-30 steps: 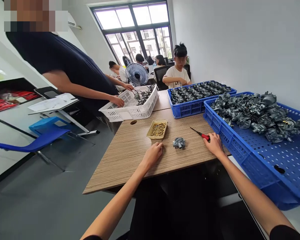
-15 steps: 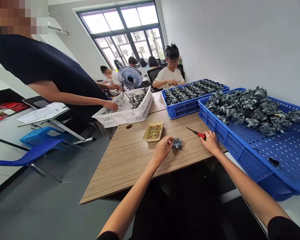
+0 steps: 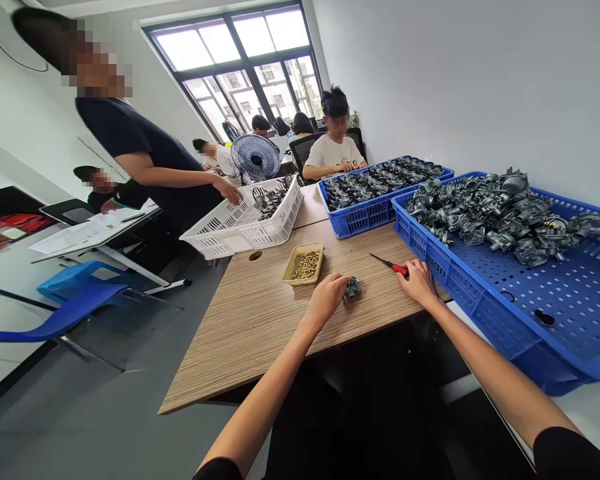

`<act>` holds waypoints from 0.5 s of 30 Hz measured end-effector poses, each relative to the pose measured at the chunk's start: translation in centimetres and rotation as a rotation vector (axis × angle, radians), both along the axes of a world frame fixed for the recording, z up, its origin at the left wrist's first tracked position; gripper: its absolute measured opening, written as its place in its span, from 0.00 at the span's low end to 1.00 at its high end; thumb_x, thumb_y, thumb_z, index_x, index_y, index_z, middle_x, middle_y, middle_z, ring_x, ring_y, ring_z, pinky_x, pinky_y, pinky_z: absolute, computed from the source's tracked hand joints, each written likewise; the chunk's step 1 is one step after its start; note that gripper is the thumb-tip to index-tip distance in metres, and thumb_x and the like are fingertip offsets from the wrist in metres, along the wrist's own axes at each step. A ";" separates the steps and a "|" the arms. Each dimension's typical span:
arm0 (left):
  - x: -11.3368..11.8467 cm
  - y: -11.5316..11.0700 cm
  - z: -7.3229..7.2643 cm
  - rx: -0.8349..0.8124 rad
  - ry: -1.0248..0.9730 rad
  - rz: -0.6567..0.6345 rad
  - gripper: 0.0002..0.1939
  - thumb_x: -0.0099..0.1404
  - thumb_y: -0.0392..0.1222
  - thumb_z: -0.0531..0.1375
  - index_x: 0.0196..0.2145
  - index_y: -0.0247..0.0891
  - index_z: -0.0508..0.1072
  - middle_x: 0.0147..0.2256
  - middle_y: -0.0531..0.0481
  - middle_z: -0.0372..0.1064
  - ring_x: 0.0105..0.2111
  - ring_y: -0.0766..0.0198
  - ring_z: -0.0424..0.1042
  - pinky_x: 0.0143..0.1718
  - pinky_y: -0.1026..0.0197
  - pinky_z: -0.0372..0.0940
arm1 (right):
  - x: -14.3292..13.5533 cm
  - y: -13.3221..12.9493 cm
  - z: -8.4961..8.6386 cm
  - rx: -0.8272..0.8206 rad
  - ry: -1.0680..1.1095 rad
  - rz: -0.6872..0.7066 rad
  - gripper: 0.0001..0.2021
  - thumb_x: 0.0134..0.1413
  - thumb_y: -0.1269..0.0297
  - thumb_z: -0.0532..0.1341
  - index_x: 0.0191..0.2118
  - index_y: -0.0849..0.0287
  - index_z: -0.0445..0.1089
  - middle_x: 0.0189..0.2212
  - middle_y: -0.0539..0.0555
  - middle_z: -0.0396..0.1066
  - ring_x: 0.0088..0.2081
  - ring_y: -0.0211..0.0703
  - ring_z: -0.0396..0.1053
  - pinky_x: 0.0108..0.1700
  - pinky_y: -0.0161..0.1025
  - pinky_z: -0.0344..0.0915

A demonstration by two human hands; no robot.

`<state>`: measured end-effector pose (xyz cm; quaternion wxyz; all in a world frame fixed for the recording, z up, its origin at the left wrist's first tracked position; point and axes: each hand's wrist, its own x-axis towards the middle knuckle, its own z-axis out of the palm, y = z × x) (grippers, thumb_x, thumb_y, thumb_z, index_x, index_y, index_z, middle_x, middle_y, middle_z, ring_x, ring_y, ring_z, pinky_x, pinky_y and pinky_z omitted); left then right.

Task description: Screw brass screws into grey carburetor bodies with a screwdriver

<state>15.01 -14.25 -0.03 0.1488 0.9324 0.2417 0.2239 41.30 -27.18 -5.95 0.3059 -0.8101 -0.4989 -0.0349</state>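
Observation:
A small grey metal carburetor rests on the wooden table. The fingers of my left hand are closed on its left side, and they cover part of it. Farther right, my right hand is wrapped round the red handle of a screwdriver. Its dark shaft points away to the left, low over the tabletop. Just beyond my left hand stands a cream tray of small brass-coloured parts.
On my right, a blue crate holds a heap of carburetors. Another blue crate, filled with them, and a white crate stand farther back. A co-worker stands at the left; another person sits opposite.
The standing co-worker has shifted back, and one of their hands has lifted from the white crate's inside toward its rim. My left fingers have closed further over the carburetor; my right hand stays put.

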 end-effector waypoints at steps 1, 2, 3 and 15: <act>0.0 0.0 -0.1 0.008 -0.001 -0.009 0.15 0.75 0.38 0.52 0.48 0.42 0.78 0.43 0.47 0.74 0.45 0.59 0.74 0.50 0.58 0.69 | 0.0 0.0 0.0 -0.001 0.001 -0.001 0.10 0.61 0.59 0.58 0.42 0.56 0.72 0.43 0.61 0.70 0.47 0.56 0.65 0.51 0.49 0.62; -0.1 -0.1 -0.2 0.018 -0.006 -0.015 0.15 0.75 0.39 0.52 0.48 0.42 0.78 0.43 0.47 0.74 0.46 0.59 0.74 0.51 0.57 0.69 | 0.0 0.0 0.0 -0.003 0.002 -0.002 0.10 0.61 0.59 0.58 0.42 0.56 0.72 0.43 0.61 0.70 0.47 0.56 0.65 0.51 0.49 0.62; -0.1 -0.1 -0.3 0.029 -0.015 -0.014 0.14 0.75 0.40 0.53 0.49 0.43 0.78 0.44 0.46 0.73 0.47 0.58 0.73 0.53 0.56 0.69 | 0.0 0.0 0.0 -0.003 0.002 -0.002 0.10 0.61 0.59 0.57 0.42 0.56 0.72 0.43 0.61 0.71 0.48 0.56 0.65 0.51 0.49 0.62; 0.7 -0.3 -2.7 -0.215 -0.123 0.094 0.20 0.68 0.48 0.61 0.54 0.39 0.68 0.48 0.44 0.72 0.50 0.56 0.72 0.56 0.52 0.66 | 0.1 0.2 -0.2 0.021 0.009 -0.005 0.09 0.61 0.59 0.57 0.40 0.56 0.72 0.43 0.61 0.71 0.46 0.56 0.65 0.50 0.49 0.61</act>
